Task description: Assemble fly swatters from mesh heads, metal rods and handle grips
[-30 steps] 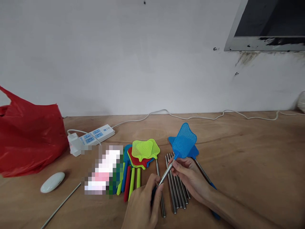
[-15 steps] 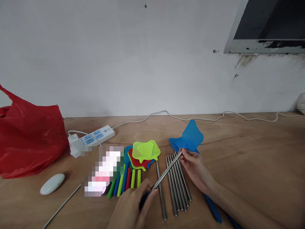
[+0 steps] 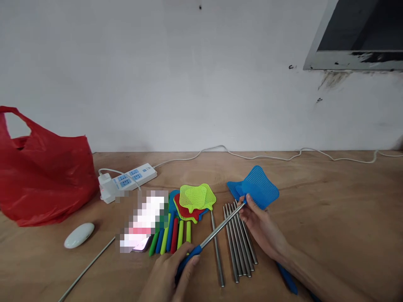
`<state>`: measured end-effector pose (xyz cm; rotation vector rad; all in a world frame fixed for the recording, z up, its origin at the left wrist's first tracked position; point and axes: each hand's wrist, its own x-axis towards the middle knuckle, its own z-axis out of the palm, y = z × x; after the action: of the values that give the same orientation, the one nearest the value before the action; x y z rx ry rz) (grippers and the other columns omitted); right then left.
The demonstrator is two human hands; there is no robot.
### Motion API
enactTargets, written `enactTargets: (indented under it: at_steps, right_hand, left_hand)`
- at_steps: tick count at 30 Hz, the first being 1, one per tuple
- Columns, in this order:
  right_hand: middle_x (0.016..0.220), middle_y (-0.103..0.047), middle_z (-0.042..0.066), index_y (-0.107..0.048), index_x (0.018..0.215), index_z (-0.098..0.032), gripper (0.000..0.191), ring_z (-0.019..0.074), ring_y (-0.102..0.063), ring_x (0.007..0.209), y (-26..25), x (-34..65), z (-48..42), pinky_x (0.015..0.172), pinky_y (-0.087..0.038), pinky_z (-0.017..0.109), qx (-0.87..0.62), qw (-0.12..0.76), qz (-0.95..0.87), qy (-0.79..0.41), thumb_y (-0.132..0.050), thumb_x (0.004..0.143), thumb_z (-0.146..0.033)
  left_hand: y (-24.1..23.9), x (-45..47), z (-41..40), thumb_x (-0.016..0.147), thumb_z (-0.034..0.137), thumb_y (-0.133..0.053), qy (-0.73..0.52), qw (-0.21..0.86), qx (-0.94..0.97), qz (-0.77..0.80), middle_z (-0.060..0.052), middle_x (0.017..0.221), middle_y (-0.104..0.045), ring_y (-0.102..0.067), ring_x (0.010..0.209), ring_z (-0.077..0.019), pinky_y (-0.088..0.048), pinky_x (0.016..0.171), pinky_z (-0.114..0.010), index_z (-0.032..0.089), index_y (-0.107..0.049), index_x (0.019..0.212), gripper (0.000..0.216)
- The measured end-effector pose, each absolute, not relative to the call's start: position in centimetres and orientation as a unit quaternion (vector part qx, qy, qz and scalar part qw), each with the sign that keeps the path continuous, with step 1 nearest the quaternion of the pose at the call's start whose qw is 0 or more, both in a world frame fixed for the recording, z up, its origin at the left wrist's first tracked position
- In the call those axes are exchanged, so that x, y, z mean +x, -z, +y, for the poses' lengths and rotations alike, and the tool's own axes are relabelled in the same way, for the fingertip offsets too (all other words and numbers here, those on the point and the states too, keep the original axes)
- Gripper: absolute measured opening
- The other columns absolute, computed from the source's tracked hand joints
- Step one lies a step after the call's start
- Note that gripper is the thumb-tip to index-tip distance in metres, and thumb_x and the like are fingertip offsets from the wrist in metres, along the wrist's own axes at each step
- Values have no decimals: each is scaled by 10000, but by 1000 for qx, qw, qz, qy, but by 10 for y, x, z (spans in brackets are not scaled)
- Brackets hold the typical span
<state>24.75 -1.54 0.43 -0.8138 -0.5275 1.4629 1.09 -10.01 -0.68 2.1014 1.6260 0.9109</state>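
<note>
My left hand (image 3: 168, 268) is closed around the blue handle of a fly swatter (image 3: 223, 223), whose steel rod slants up to the right. At the rod's upper end, my right hand (image 3: 264, 230) pinches the neck of a blue mesh swatter head (image 3: 260, 188). Rod and head meet at my right fingertips; how deep the joint goes is hidden. Below the rod lie several loose steel rods (image 3: 241, 247) side by side. A yellow-green swatter head (image 3: 193, 197) rests on red and blue ones, and several coloured handles (image 3: 174, 235) lie in a row in front of them.
On the left stand a red plastic bag (image 3: 47, 180) and a white power strip (image 3: 135, 176). A white oval object (image 3: 79, 235), a blurred-out phone (image 3: 143, 222) and a thin rod (image 3: 88, 268) lie nearer. Blue handles (image 3: 287, 279) lie beneath my right forearm. A white cable (image 3: 252, 158) runs along the wall.
My right fingers, earlier at the rod's tip, now hold a blue swatter head at that tip. More of the blue handle shows in my left hand. The view has shifted slightly left.
</note>
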Motion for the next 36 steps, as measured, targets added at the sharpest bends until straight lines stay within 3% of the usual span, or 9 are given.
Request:
enactTargets:
  at_steps: [4, 10, 15, 18, 22, 28, 33, 36]
  right_hand:
    - [814, -725, 30, -749, 789, -194, 258, 130, -608, 651, 1, 238, -25, 547, -487, 248, -356, 605, -292, -650, -878, 686, -393]
    - [795, -727, 33, -750, 775, -187, 302, 118, -595, 590, -1, 241, -22, 517, -474, 247, -362, 605, -308, -640, -884, 659, -432]
    - [819, -735, 44, -759, 795, -187, 289, 126, -615, 602, -3, 242, -23, 519, -477, 245, -360, 602, -320, -637, -874, 675, -423]
    - [803, -730, 48, -767, 792, -184, 280, 134, -631, 632, -4, 239, -27, 546, -490, 244, -352, 557, -359, -661, -873, 678, -417]
    - [793, -725, 50, -767, 802, -189, 284, 139, -637, 648, -5, 238, -30, 562, -494, 248, -349, 524, -389, -673, -851, 700, -441]
    - [657, -663, 4, -728, 815, -155, 398, 72, -491, 492, -8, 253, -14, 459, -363, 207, -419, 569, -359, -609, -856, 663, -501]
    - [536, -586, -70, -594, 978, -195, 508, 71, -354, 392, -6, 266, -1, 395, -227, 216, -480, 572, -403, -530, -837, 667, -516]
    - [487, -538, -114, -469, 1050, -242, 568, 105, -376, 404, -1, 272, 6, 440, -261, 232, -507, 586, -470, -422, -826, 679, -482]
  left_hand:
    - [-6, 34, -97, 997, 452, -417, -322, 193, 728, 574, -22, 793, -754, -698, 698, -218, -546, 567, -258, 274, -708, 952, 344]
    - [-7, 43, -91, 996, 465, -419, -354, 224, 723, 550, -7, 724, -715, -668, 662, -201, -543, 580, -251, 259, -672, 821, 370]
    - [6, 42, -90, 984, 464, -464, -355, 239, 704, 566, -15, 846, -752, -691, 730, -206, -557, 596, -251, 256, -694, 962, 311]
    - [14, 45, -89, 985, 464, -467, -348, 249, 702, 569, -31, 957, -766, -705, 810, -217, -572, 624, -259, 260, -684, 1078, 312]
    - [11, 47, -87, 1002, 464, -421, -336, 244, 716, 561, -30, 928, -764, -709, 826, -226, -576, 682, -290, 275, -684, 1047, 328]
    - [-16, 37, -78, 1023, 424, -373, -261, 248, 760, 541, -22, 763, -709, -683, 682, -203, -498, 596, -257, 234, -631, 844, 367]
    - [-22, 25, -73, 1017, 378, -373, -233, 230, 771, 546, -20, 827, -718, -686, 712, -201, -477, 621, -263, 233, -618, 901, 307]
    - [-17, 18, -70, 1005, 351, -378, -230, 185, 782, 549, -37, 866, -728, -689, 705, -214, -467, 605, -279, 230, -625, 941, 282]
